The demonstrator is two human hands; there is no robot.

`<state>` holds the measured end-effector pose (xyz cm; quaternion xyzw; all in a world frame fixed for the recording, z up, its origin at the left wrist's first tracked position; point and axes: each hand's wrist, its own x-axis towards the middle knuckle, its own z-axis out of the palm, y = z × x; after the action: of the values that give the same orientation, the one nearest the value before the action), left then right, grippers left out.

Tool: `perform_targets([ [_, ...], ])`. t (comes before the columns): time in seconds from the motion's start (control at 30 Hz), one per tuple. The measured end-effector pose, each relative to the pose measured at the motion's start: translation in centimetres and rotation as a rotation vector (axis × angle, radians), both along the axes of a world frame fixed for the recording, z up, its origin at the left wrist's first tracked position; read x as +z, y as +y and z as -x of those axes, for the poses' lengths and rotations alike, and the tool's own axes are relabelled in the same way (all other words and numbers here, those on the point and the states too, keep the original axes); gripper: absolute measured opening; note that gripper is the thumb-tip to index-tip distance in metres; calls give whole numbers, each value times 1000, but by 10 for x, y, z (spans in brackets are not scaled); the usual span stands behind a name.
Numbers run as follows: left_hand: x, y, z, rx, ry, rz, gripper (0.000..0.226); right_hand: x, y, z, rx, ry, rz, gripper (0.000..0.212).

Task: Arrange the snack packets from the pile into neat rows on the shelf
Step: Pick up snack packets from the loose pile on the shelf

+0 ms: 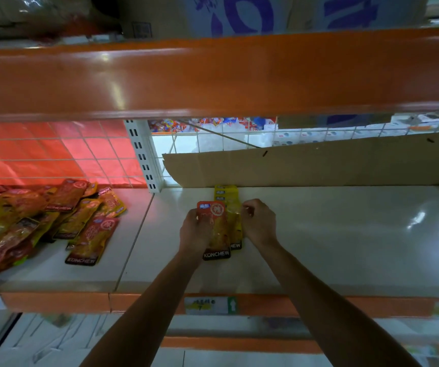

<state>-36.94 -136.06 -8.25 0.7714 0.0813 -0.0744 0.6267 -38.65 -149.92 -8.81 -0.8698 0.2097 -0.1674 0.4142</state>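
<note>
Left hand [194, 230] of mine grips red packet [213, 215] | right hand [260, 221] pinches yellow packet [234, 223] edge | risk: glossy packets slide on shelf [345, 234], row goes crooked

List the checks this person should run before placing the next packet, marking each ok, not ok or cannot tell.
1. Left hand grips the red packet: ok, its fingers curl round the packet's left edge.
2. Right hand steadies the yellow packets: ok, its fingers pinch their right edge.
3. Red packet clear of the yellow packets: not ok, it overlaps their left side.
4. Room on the shelf to the right: ok, bare surface there.
5. Pile sorted: not ok, packets lie jumbled on the left.
6. Cardboard sheet at the back stands firm: cannot tell.
</note>
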Motion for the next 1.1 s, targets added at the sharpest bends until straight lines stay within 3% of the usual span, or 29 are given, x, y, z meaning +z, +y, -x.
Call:
perform_targets([
  [0.23,7,-21,26,-74,-3,121,20,8,3,27,57,-35,-69,25],
  [0.4,11,-38,45,-154,-23,143,23,5,-8,51,-21,-10,-144,25],
  [0.53,12,-57,57,-196,-117,-12,8,4,-26,72,-62,-33,-187,26],
  [0.73,15,-93,74,-394,-260,-208,16,4,-70,95,-127,-71,-193,28],
  [1.1,21,-262,107,-480,-522,-614,29,15,-241,131,-169,-88,-239,28],
])
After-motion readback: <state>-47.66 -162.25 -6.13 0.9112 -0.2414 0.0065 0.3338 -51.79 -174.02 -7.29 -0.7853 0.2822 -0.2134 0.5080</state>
